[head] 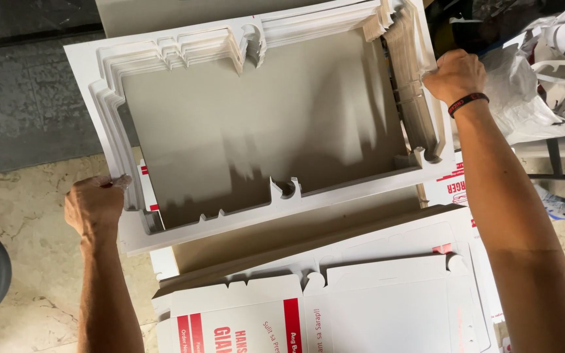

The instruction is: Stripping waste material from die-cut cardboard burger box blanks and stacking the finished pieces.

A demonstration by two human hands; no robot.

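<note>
Both hands, left hand (94, 204) and right hand (455, 75), clenched on opposite edges of the thick stack of white die-cut cardboard waste frames (266, 196), lifting it off flat red-printed white carton blanks (335, 307) nearer; next needs level carry, steady grip.

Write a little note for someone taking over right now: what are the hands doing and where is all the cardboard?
Left hand: closed on the lower-left edge of the stack of die-cut cardboard frames.
Right hand: closed on the stack's right edge; it wears a black wristband.
The frames' middle is already cut out and open.
Flat red-and-white box blanks lie below the stack, nearer the person.
Paper scraps are piled at the right.
The frame stack is in both hands, not yet put anywhere.
</note>
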